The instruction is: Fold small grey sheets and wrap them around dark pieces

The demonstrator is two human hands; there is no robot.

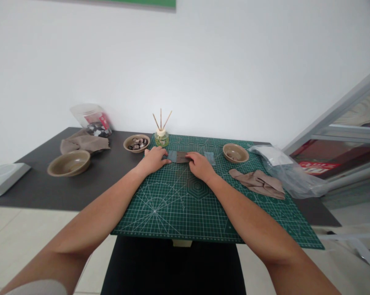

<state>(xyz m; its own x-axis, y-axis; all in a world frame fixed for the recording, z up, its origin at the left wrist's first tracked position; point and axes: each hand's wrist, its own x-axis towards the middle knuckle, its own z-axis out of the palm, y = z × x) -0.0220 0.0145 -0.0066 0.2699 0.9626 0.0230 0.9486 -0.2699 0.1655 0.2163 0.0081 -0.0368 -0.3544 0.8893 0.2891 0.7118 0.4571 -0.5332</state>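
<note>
In the head view, a flat brown-and-grey piece lies on the green mat between the left hand and right hand. The right fingers seem to pinch its edge; the left grip I cannot tell. Likely it is being positioned; the next move calls for steady ends.

Three bowls show: one near left, one far left, one at right. Two brown cloths lie on one desk, one left, one right. There are two hands, one left hand and one right hand, one brown patch, one cutting mat, one bottle with three sticks; the round pieces overlap, uncountable.
</note>
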